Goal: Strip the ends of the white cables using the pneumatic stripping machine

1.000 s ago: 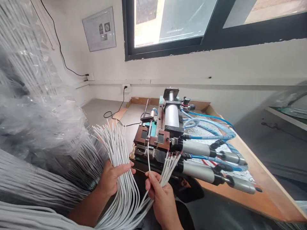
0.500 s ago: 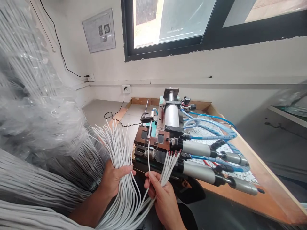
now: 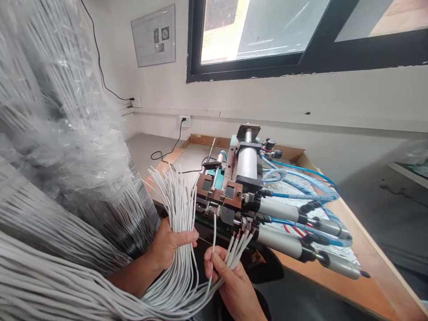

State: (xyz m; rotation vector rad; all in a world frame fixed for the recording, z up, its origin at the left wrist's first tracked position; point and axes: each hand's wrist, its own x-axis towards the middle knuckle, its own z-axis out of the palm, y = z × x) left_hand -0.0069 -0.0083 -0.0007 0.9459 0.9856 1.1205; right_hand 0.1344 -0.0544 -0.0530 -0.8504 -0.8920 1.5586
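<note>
My left hand [image 3: 170, 247] is closed around a thick bundle of white cables [image 3: 180, 209], their cut ends fanning upward. My right hand [image 3: 234, 281] pinches a single white cable [image 3: 214, 234] between thumb and fingertips. That cable stands upright, its reddish tip just in front of the jaws of a pneumatic wire-stripping machine [image 3: 247, 162]. The same hand also holds a smaller group of stripped cables [image 3: 238, 249] against its palm, with red inner wires showing at their ends. Both hands are in front of the machine, the left one farther left.
Long bundles of white cable [image 3: 50, 276] and plastic-wrapped cables [image 3: 83, 165] fill the left side. Blue air hoses [image 3: 301, 196] and grey cylinders [image 3: 281, 240] project right over the wooden-edged table [image 3: 377, 272]. A black power cord [image 3: 179, 145] runs to a wall socket.
The single cable has come down out of the machine's jaws, and its tip now shows red. My right hand has lowered slightly. The view has shifted, moving the scene rightward.
</note>
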